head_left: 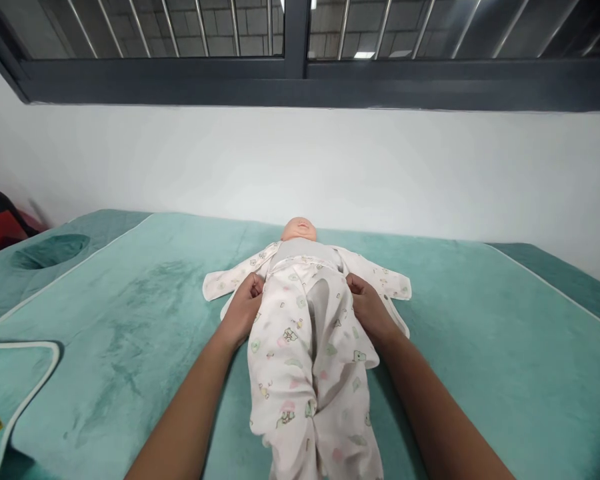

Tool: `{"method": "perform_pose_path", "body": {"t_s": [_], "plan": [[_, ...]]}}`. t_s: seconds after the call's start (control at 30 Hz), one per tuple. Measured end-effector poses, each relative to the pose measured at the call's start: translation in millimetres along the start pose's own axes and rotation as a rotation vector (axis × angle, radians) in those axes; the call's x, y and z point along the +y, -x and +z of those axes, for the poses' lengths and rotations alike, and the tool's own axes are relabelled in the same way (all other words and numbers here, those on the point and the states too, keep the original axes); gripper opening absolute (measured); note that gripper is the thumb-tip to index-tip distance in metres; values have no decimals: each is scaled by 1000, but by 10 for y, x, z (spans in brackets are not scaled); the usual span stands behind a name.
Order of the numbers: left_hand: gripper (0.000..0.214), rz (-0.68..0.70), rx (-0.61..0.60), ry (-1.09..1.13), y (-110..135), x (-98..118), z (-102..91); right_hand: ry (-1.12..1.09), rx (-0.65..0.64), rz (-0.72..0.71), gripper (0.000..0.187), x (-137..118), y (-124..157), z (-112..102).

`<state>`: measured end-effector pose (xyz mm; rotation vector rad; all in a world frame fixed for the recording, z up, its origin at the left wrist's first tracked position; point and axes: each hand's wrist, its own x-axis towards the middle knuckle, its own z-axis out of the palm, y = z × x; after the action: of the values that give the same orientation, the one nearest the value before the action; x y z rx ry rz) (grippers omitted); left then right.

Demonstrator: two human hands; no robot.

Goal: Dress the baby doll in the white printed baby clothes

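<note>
A baby doll (pixel 300 229) lies on its back on a green padded bed, its head toward the wall. White printed baby pants (pixel 285 340) cover its legs and reach up to the waist. Beneath the doll a matching baby shirt (pixel 380 277) is spread open, both sleeves out to the sides, with the grey torso (pixel 307 249) bare between. My left hand (pixel 244 308) is closed on the left edge of the pants near the waist. On the opposite side my right hand (pixel 371 308) is closed on the right edge. The fingertips of both hands are partly hidden by the cloth.
The green bed cover (pixel 130 320) has white piping and a round hollow (pixel 50 251) at the far left. A white wall (pixel 300 160) rises behind, below a dark-framed barred window (pixel 295 83). A red and black object (pixel 0 223) stands at the left edge.
</note>
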<state>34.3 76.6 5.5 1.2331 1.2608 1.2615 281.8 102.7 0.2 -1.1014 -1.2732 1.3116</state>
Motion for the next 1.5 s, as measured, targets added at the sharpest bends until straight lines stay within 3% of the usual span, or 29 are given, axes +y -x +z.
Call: {"method": "perform_pose_path", "body": {"t_s": [0.23,0.37,0.47,0.57,0.83,1.07,1.17,1.33,1.5], "plan": [[21,-9,24,26,-23,-13,55,-103,-78,-12,29,44,-24,50],[15,35,102,12,-37,-52,29,-6,-156,-54,23,16,-31,-50],[14,98,152,-27,-31,-36,-6,93,-103,-110,14,-32,-32,-135],[16,194,119,-163,-30,0,-32,220,-37,-222,16,-81,-13,-146],[23,436,-33,-397,-165,87,-3,610,-61,-660,17,-97,-111,-38],[27,532,-20,-809,-329,252,49,826,-24,-759,22,-129,-352,27],[32,430,33,-858,-449,307,70,875,-57,-709,25,-206,-455,59],[31,317,87,-781,-680,293,108,1017,-84,-423,29,-369,-704,118],[29,256,127,-723,-804,192,145,1045,-36,-392,26,-401,-1011,199]]}}
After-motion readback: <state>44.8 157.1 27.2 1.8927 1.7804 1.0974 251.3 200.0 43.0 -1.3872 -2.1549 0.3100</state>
